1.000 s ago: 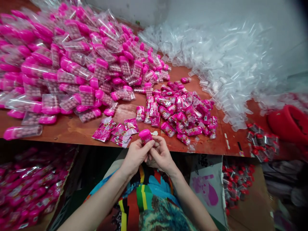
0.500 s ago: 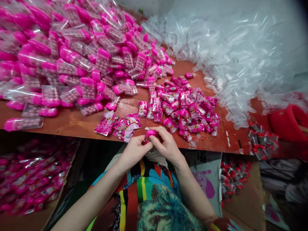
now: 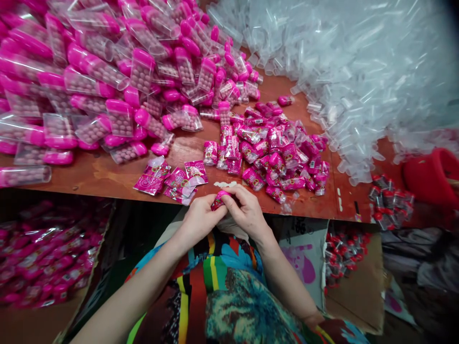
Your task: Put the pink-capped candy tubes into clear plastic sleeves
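Observation:
Both of my hands meet just over the table's front edge around one small pink candy container with a printed label on it. My left hand pinches its left side, and my right hand grips it from the right with thumb and forefinger; the fingers cover much of it. Just left of my hands lie several flat pink printed label sleeves. Beyond my right hand is a heap of labelled pink containers.
Unlabelled pink-capped containers of round candies are piled at the left. Clear plastic tubes cover the back right. A red bucket and small red-capped containers sit at the right. Below the table, a box at left holds pink pieces.
The view has tipped slightly downward, so the piles sit higher. Both hands keep hold of the pink container, which has turned a little between the fingers and now shows more printed label.

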### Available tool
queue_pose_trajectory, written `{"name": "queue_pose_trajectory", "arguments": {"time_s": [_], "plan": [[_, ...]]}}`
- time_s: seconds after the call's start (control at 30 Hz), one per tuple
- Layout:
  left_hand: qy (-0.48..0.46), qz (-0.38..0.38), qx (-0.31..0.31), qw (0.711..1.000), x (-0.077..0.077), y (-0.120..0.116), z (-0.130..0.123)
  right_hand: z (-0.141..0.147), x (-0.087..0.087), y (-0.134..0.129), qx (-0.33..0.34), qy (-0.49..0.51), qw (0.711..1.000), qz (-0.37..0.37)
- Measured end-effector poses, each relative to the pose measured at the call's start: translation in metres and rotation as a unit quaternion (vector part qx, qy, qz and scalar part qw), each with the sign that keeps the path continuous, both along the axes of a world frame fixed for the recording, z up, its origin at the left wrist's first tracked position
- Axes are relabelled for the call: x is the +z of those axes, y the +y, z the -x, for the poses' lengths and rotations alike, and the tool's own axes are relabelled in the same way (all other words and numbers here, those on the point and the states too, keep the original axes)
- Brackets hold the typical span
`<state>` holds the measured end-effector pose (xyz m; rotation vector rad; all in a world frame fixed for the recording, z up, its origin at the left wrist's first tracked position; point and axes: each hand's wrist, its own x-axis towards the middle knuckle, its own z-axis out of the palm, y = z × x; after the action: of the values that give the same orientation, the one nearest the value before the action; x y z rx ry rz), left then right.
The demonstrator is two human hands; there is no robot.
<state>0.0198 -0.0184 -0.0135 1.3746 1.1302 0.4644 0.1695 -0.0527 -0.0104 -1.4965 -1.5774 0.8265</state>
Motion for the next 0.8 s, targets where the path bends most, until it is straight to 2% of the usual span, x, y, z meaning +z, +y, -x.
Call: {"name": "queue_pose_trajectory", "arguments": {"time_s": [0.1,0.23,0.3,0.37,0.47,0.53,0.67,0.8], "plan": [[0.099,-0.083,-0.036,0.991,0.006,0.001,0.001,0.002,0.002,0.002,-0.003,0.006,1.000,0.002],[0.253,-0.198,-0.080,0.944,0.017,-0.001,0.000,0.011,0.002,0.002,-0.042,-0.016,0.999,0.016],[0.290,-0.229,-0.094,0.924,0.019,-0.004,-0.001,0.015,-0.002,0.002,-0.065,-0.009,0.998,0.017],[0.295,-0.233,-0.105,0.921,0.019,-0.006,-0.001,0.018,-0.007,0.002,-0.089,-0.001,0.996,0.018],[0.250,-0.199,-0.092,0.943,0.014,-0.007,0.000,0.015,-0.012,0.003,-0.123,0.032,0.991,0.043],[0.191,-0.163,-0.066,0.966,0.010,-0.006,0.002,0.009,-0.012,0.002,-0.126,0.093,0.984,0.084],[0.060,-0.085,-0.015,0.995,0.002,-0.006,0.003,-0.002,-0.009,-0.002,-0.058,0.173,0.974,0.134],[-0.037,-0.023,0.022,0.999,-0.002,-0.008,0.000,-0.005,-0.011,-0.008,-0.040,0.176,0.976,0.124]]}}
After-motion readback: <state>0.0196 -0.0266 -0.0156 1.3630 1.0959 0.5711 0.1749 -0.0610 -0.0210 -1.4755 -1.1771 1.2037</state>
